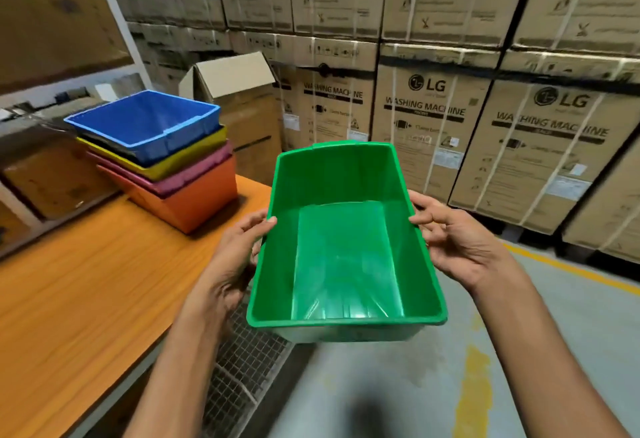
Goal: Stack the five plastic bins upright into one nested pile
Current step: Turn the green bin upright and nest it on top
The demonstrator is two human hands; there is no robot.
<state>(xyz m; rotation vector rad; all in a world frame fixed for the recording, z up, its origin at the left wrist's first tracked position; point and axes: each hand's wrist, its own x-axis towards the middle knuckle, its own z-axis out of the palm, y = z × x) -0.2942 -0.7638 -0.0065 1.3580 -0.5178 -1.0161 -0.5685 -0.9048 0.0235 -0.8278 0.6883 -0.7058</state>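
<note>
I hold a green plastic bin (346, 254) upright in the air, to the right of the table, above the floor. My left hand (239, 254) grips its left rim and my right hand (457, 240) grips its right rim. On the wooden table (86, 292) stands a nested pile: an orange bin (194, 202) at the bottom, then a pink bin (197, 169), a yellow bin (187, 155) and a blue bin (149, 122) on top, sitting slightly tilted. The pile lies up and left of the green bin.
Stacked cardboard washing-machine boxes (433, 132) form a wall behind. An open cardboard box (235, 91) stands behind the pile. A wire mesh panel (242, 361) hangs beside the table edge. Grey floor with yellow lines (474, 385) lies below.
</note>
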